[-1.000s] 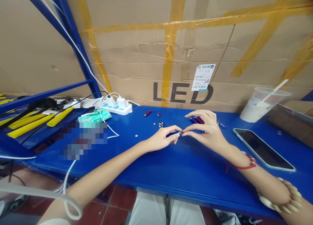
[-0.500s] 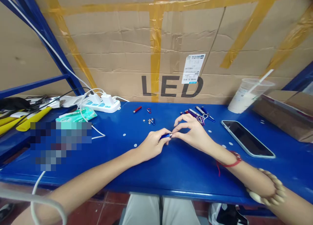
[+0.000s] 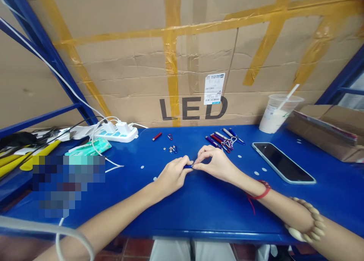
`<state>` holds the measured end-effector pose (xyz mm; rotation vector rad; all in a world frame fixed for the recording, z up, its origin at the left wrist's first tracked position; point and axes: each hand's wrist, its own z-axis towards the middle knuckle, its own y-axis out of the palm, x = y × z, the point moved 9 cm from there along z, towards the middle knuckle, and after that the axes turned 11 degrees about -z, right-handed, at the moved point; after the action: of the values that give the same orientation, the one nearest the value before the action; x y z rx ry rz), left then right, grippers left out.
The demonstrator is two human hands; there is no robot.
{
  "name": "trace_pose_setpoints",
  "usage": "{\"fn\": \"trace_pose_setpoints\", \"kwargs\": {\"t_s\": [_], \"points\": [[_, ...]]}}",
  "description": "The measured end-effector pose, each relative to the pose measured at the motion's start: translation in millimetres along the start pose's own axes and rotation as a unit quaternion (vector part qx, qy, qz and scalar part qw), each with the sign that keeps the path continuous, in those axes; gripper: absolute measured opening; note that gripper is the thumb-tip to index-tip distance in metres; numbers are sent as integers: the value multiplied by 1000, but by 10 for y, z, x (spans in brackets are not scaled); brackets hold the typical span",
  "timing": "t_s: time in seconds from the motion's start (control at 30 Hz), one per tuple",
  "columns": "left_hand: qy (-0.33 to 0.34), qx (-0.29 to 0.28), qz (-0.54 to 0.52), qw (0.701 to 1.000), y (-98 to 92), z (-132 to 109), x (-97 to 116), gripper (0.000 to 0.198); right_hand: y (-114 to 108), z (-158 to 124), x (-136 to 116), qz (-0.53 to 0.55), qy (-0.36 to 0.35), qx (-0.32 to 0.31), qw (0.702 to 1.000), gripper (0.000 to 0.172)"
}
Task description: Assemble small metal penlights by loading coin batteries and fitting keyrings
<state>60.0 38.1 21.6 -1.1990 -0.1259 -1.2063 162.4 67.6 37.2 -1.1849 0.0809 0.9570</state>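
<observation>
A small blue metal tube (image 3: 188, 166), looking like a keychain flashlight body, is pinched between the thumb and fingers of my left hand (image 3: 171, 174). The fingertips of my right hand (image 3: 215, 163) close on the tube's right end; any small part between them is too tiny to make out. Beyond my left hand lie a red tube (image 3: 157, 136), a red carabiner clip (image 3: 170, 137), a blue clip (image 3: 175, 150) and several small silver pieces (image 3: 171, 150). Several keychain flashlights (image 3: 217, 136), in blue, red, purple and silver with clips attached, are grouped behind my right hand.
On the right of the blue table (image 3: 204, 211) are a phone (image 3: 284, 162), a plastic cup with a straw (image 3: 271, 121) and an open cardboard box (image 3: 321, 139). A white power strip (image 3: 125, 136) and a green tissue pack (image 3: 101, 147) lie left. A large carton (image 3: 136, 75) stands behind.
The view has shifted, so the scene sits lower and slightly left. Both hands stay together at the blue tube, and the left fingers now cover more of it.
</observation>
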Motion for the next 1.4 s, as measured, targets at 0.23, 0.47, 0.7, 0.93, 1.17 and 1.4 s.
{"fn": "trace_pose_setpoints", "kwargs": {"t_s": [0.23,0.47,0.7,0.93,1.17,1.4], "points": [[-14,-2,17,1000,-50,53,-3,4,56,44,105,56,31,-36,997,11],[-57,-42,-8,997,-8,93,-59,16,56,56,160,51,34,-47,997,19],[-89,-17,-65,994,-44,109,-103,12,-94,73,111,27,-1,30,999,23],[-103,-26,-121,987,-30,134,-91,15,-283,12,-208,-66,-190,84,976,20],[-95,-38,-140,985,12,113,-44,17,-242,41,-216,-77,-205,23,976,18],[-91,-45,-115,988,27,113,-79,17,-162,21,-211,-67,-187,-12,980,19]]}}
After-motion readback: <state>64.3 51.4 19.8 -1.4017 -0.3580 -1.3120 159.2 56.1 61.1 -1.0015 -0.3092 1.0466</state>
